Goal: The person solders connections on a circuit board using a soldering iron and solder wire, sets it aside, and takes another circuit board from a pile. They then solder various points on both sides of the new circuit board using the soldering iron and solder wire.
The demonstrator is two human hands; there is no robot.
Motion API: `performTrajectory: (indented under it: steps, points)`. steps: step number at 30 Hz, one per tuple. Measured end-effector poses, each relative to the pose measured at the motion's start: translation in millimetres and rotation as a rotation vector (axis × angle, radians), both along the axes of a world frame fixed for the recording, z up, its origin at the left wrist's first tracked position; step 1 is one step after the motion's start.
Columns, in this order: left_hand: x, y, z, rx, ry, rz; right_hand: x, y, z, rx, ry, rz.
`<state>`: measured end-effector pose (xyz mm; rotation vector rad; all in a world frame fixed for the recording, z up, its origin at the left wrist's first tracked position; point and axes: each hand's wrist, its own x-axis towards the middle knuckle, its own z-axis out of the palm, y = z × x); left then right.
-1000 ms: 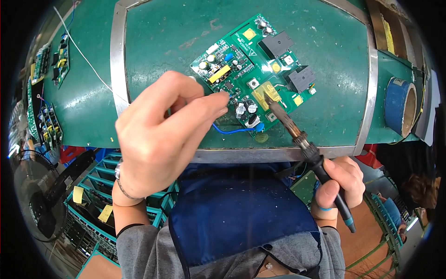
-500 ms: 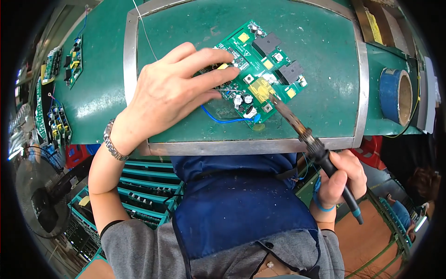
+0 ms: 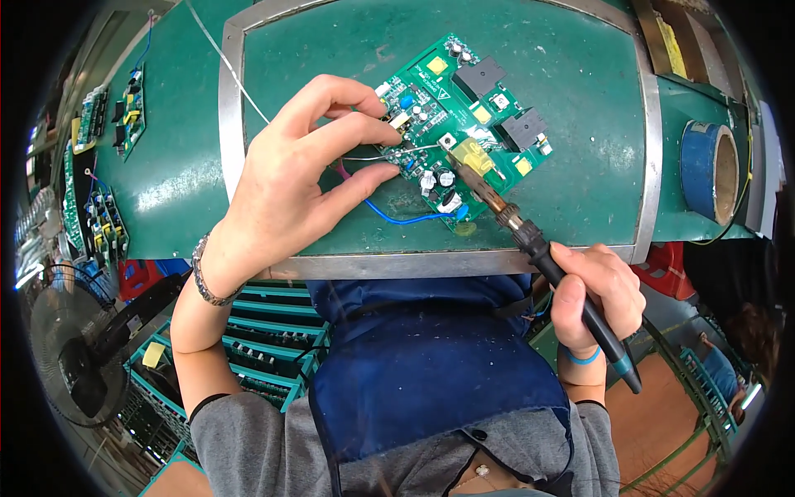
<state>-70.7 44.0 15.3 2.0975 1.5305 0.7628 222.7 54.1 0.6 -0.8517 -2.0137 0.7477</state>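
Note:
A green circuit board [image 3: 454,101] lies tilted on the bench, with two black blocks, a yellow taped part [image 3: 474,155] and small capacitors. My left hand [image 3: 290,161] is over its left edge, fingers curled, pinching a thin solder wire [image 3: 420,150]. The wire's end reaches a small square metal terminal [image 3: 447,141]. In my right hand [image 3: 600,290] is a soldering iron [image 3: 534,242], gripped by its black handle. Its tip is beside that terminal, close to the wire's end. A blue wire [image 3: 393,219] loops from the board's lower corner toward my left hand.
A metal strip [image 3: 455,264] frames the green work surface. Other boards [image 3: 131,112] lie at the left. A blue tape roll [image 3: 702,171] stands at the right, below an open tray [image 3: 669,41]. A fan [image 3: 79,348] and teal racks [image 3: 265,331] are below the bench.
The iron's tip has shifted left, from the yellow part to the square terminal. My left hand has drawn back slightly left, and the solder wire's end now shows at the terminal.

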Motion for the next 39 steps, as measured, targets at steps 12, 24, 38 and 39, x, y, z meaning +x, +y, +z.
performTrajectory:
  steps: [12,24,38,39]
  points:
    - [3,1,6,-0.039,0.148,-0.107,61,-16,6,0.281,0.146,-0.509]
    - [20,-12,3,-0.033,-0.099,0.108,111,13,20,0.258,-0.101,-1.071]
    - [17,-11,3,0.041,0.081,0.048,19,-11,13,0.028,0.024,-0.135]
    - [17,-10,2,0.038,0.092,0.038,12,-8,11,0.01,0.04,-0.099]
